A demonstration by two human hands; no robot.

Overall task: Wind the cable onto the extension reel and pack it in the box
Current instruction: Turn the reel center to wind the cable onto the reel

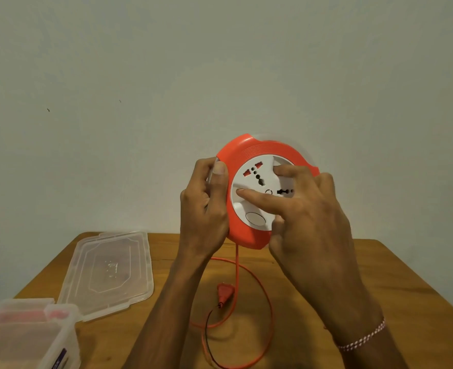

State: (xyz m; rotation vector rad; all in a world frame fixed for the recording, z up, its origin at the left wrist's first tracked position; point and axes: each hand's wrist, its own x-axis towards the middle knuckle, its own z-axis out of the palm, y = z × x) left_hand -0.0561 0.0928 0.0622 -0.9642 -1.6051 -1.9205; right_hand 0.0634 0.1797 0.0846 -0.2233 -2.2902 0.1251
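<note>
You are working in dim, warm, even light, with a faint grey-green cast on the wall (220,62). Soft shadows from your forearms fall on the worktop (395,288) beneath them, darkest around the loose orange cable (260,286). Nothing glares; the clear lid (108,272) shows only weak pale reflections. The picture looks soft and slightly smeared throughout, and the reel (260,187) has a ghosted upper right rim. The box (25,334) at the lower left corner is the blurriest. The worktop edges splay outward, as a wide lens gives.
</note>
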